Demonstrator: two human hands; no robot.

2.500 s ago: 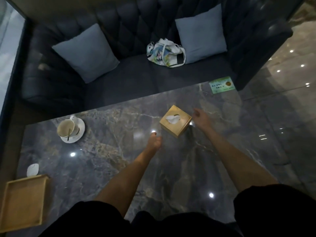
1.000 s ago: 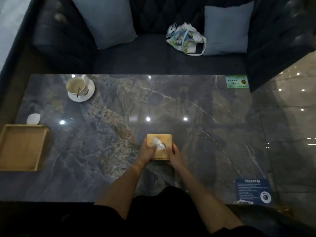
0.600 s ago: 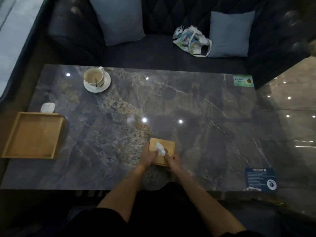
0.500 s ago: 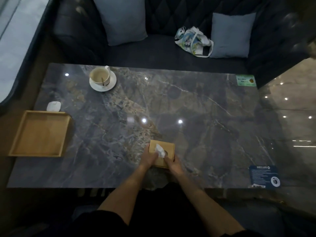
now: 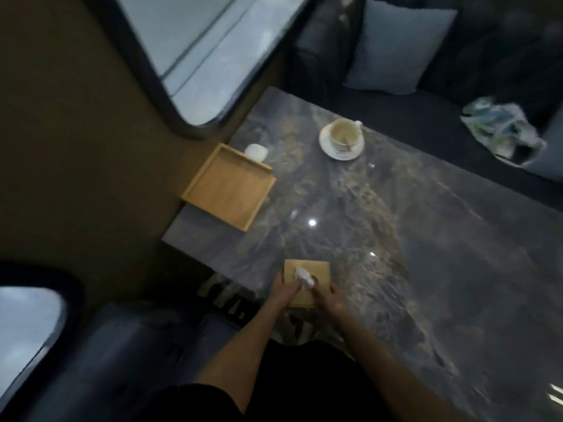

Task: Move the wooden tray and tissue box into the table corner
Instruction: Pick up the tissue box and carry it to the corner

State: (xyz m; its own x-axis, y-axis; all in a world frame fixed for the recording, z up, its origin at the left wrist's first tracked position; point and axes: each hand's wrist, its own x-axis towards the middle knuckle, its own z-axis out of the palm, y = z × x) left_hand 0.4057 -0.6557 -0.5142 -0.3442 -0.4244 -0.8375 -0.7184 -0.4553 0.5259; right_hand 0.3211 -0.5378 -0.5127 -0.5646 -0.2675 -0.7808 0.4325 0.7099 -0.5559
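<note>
A square wooden tissue box [image 5: 313,274] with a white tissue sticking out of its top is at the near edge of the dark marble table [image 5: 380,226]. My left hand [image 5: 285,292] grips its left side and my right hand [image 5: 332,301] grips its near right side. An empty square wooden tray [image 5: 228,187] lies at the table's left edge by the wall, overhanging that edge slightly, well beyond and left of the box.
A small white object [image 5: 256,151] lies just behind the tray. A cup on a saucer [image 5: 342,138] stands farther back. A dark sofa with a grey cushion [image 5: 399,47] and a patterned bag [image 5: 502,130] runs along the far side. Wall and window are left.
Both hands took hold of the tissue box and drew it from the table's middle to the near edge. My view has swung left toward the tray and wall.
</note>
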